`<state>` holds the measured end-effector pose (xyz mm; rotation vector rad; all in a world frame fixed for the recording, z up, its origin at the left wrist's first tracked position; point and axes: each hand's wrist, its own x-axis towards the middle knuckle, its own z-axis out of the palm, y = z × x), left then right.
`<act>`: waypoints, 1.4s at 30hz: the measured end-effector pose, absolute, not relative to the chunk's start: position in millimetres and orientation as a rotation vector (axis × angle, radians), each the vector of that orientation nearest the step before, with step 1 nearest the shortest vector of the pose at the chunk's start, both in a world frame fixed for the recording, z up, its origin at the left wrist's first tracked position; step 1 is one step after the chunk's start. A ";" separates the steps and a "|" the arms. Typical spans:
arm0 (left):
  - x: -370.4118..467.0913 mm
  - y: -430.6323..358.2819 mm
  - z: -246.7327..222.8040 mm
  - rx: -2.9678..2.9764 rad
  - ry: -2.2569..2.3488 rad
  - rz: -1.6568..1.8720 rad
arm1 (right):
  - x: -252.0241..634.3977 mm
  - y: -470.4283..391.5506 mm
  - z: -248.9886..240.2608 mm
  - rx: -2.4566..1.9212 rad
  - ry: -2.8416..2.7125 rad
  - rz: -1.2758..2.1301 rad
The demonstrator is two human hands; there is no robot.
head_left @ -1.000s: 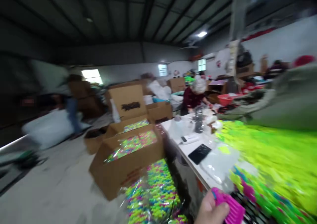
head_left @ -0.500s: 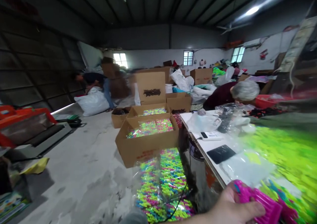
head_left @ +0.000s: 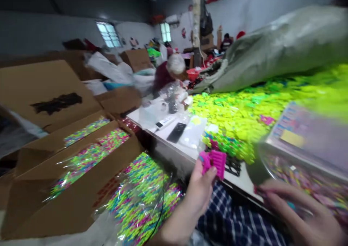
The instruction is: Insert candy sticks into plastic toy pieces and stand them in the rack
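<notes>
Magenta plastic pieces, with a bit of blue at one end, are gripped between the thumb and fingers of my left hand, above the table's front edge. My right hand is at the lower right, beside a clear tub of small coloured pieces. Its thumb and forefinger pinch something small and dark red, too blurred to name. A black ridged part lies on the white table between the hands. Behind it spreads a large heap of yellow-green pieces.
Left of the table are open cardboard boxes with bagged coloured pieces, and more full bags. A phone and a white device lie on the table. A person bends over beyond it.
The view has swung right, bringing the tub, the large sack and my right hand into sight. My left hand still holds the magenta pieces.
</notes>
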<state>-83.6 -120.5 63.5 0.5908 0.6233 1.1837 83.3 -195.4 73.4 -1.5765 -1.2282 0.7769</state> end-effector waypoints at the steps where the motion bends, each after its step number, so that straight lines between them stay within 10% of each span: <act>1: -78.7 -118.8 62.0 0.612 0.638 1.176 | 79.7 -194.1 75.1 -1.563 -1.161 0.783; 31: -50.9 -122.3 28.4 1.394 0.707 0.865 | 74.8 -188.3 23.5 -0.922 -0.420 1.138; 42: -36.7 -147.3 33.3 0.651 0.575 0.882 | 59.1 -198.2 28.6 -1.180 -0.849 0.759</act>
